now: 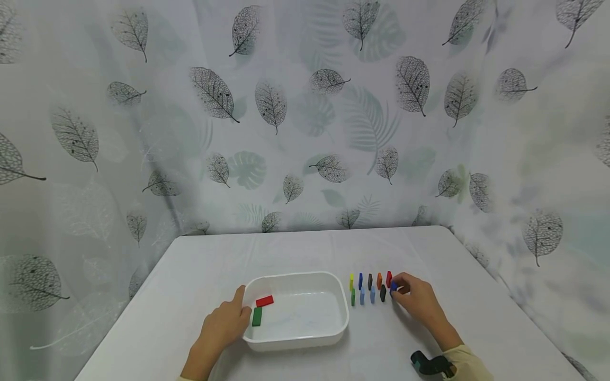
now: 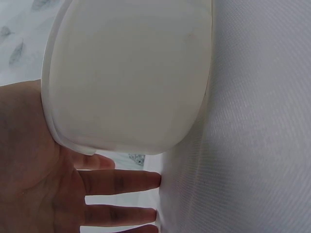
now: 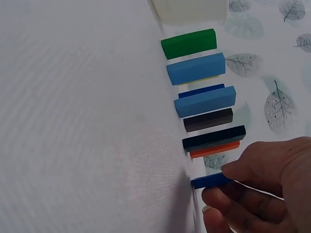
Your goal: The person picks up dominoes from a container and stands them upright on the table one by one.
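Observation:
A white plastic tub (image 1: 297,343) stands on the table, with a red block (image 1: 264,301) and a green block (image 1: 257,317) lying flat inside near its left end. My left hand (image 1: 224,323) rests against that left end, fingers straight and spread along the wall (image 2: 126,77). My right hand (image 1: 419,299) pinches a blue block (image 3: 211,180) between thumb and fingers. The block is held on edge, its lower end at the tabletop. It is at the right end of two rows of standing blocks, beside a black block (image 3: 214,139) and a red block (image 1: 389,279).
Several other blocks stand in the rows right of the tub, among them a green one (image 3: 189,43), light blue ones and a yellow one (image 1: 351,281). A black device (image 1: 431,364) sits at my right wrist. Leaf-printed curtains (image 1: 305,116) surround the white table (image 1: 200,264).

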Demonstrator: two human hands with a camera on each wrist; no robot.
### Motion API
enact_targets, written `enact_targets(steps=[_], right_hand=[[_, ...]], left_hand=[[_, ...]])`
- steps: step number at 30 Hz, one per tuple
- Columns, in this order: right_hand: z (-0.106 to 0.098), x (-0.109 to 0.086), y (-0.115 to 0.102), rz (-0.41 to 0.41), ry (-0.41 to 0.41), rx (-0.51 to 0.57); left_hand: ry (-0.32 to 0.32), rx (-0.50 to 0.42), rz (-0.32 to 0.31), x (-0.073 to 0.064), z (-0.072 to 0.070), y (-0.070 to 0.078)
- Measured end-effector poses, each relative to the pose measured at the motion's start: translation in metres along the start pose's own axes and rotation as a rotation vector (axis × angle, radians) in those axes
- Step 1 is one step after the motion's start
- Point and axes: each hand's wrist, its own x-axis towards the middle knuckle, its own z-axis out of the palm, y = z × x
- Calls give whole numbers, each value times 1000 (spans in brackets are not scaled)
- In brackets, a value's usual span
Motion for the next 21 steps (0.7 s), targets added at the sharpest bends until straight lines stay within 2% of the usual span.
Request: enact_targets(steps=[11, 21], right_hand=[[3, 1, 6, 13, -9, 2], [-2, 0, 2, 18, -25, 13]], left_hand=[[0, 9, 7, -3, -5, 5], [-1, 9, 3, -3, -3, 4]])
